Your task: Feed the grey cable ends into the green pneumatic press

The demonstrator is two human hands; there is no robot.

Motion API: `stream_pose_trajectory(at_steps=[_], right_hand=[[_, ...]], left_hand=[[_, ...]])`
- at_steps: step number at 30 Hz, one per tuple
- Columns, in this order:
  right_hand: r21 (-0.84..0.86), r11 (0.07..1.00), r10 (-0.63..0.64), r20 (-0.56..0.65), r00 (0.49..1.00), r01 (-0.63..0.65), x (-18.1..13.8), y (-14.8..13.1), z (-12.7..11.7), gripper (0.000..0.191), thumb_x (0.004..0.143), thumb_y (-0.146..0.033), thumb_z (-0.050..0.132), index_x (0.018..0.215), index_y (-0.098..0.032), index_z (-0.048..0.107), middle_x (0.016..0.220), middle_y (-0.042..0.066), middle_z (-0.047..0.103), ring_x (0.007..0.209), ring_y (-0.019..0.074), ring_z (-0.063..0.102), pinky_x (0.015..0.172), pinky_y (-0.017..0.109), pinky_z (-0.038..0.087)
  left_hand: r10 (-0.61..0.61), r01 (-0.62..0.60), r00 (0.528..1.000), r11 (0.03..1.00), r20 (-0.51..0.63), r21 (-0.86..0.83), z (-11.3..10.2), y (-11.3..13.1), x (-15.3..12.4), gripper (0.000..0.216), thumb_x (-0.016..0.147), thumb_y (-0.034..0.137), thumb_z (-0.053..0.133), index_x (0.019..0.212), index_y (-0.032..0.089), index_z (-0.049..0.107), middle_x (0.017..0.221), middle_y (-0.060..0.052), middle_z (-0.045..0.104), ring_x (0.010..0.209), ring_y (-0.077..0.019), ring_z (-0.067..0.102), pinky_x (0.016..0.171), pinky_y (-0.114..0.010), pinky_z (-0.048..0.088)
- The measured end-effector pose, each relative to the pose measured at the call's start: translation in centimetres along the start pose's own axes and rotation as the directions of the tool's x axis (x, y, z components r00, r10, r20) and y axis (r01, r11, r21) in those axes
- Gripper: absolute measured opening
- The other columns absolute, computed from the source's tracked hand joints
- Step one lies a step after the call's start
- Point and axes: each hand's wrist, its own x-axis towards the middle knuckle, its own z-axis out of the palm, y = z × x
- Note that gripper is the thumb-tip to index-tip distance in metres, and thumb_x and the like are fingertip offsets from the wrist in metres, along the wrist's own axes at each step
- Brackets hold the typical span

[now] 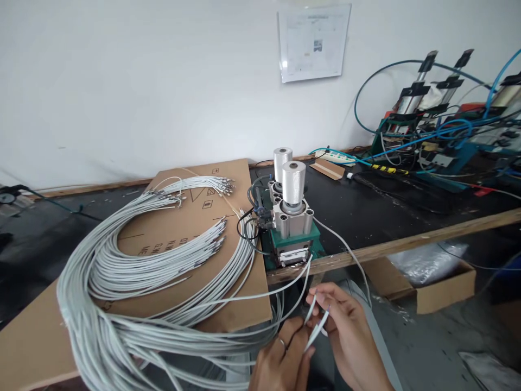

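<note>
In front of the bench edge my left hand [283, 355] is closed around white cables, with a ring on one finger. Close beside it, my right hand [345, 331] pinches the ends of the white cables [316, 332], which stick up between both hands. Just beyond stands a small pneumatic press [293, 217] with two knurled silver cylinders on a green base. Two white cables run from its front face down toward my hands. To the left, a large looped bundle of white cables [93, 266] lies with many dark-tipped ends.
Flattened cardboard [163, 233] lies under the bundle on the black bench [366, 217]. More pneumatic machines [411, 119] with blue hoses stand at the right. A power strip [334, 157] lies by the wall. Below the bench, an open box [445, 288] holds clear plastic.
</note>
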Motion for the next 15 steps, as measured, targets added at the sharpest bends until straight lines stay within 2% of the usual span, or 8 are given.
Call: stream_pose_trajectory(at_steps=[4, 10, 15], right_hand=[[-0.001, 1.0, 0.002, -0.015, 1.0, -0.002, 0.05, 0.35, -0.2, 0.038, 0.054, -0.046, 0.095, 0.067, -0.017, 0.076, 0.066, 0.003, 0.07, 0.053, 0.0116, 0.056, 0.049, 0.021, 0.047], [0.025, 0.999, 0.031, 0.052, 0.998, -0.032, 0.39, 0.27, -0.07, 0.034, 0.059, -0.043, 0.094, 0.066, -0.018, 0.072, 0.062, 0.001, 0.068, 0.045, 0.0097, 0.054, 0.045, 0.02, 0.043], [0.023, 0.999, 0.025, 0.05, 0.998, -0.027, 0.5, 0.37, 0.03, 0.035, 0.06, -0.044, 0.094, 0.065, -0.017, 0.071, 0.06, 0.001, 0.067, 0.043, 0.0091, 0.053, 0.043, 0.02, 0.042]], left_hand=[[0.007, -0.007, 1.0, 1.0, -0.028, -0.004, 0.24, -0.03, 0.09, 0.037, 0.109, 0.03, 0.03, 0.12, 0.021, 0.064, 0.107, -0.008, 0.077, 0.091, -0.0146, 0.078, 0.082, -0.018, 0.06], [0.011, -0.011, 0.999, 1.0, -0.034, -0.012, 0.5, -0.03, 0.0, 0.035, 0.109, 0.029, 0.03, 0.119, 0.022, 0.063, 0.103, -0.007, 0.078, 0.083, -0.014, 0.079, 0.078, -0.017, 0.06], [-0.069, 0.07, 0.994, 0.997, -0.082, 0.017, 0.65, 0.3, -0.2, 0.038, 0.108, 0.034, 0.029, 0.11, 0.025, 0.067, 0.105, -0.008, 0.075, 0.085, -0.0157, 0.077, 0.074, -0.019, 0.06]])
